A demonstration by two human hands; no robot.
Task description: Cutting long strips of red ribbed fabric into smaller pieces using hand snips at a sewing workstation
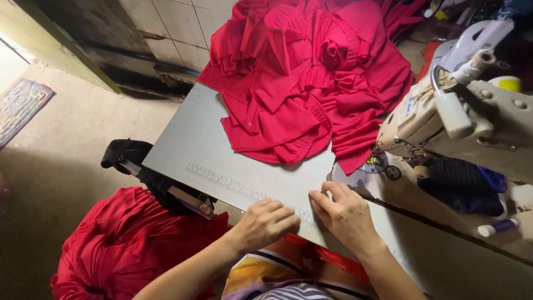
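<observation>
Bare table (222, 150) before red cloth heap (302, 83)

Bare forearms and hands (311, 219), no sleeves; colourful striped yellow, red, purple garment (288, 280).

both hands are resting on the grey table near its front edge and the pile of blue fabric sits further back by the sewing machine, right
Not quite: the fabric is red, not blue. The head view shows the left hand and right hand on the grey table near its front edge, with the pile of red fabric further back beside the sewing machine.
</observation>
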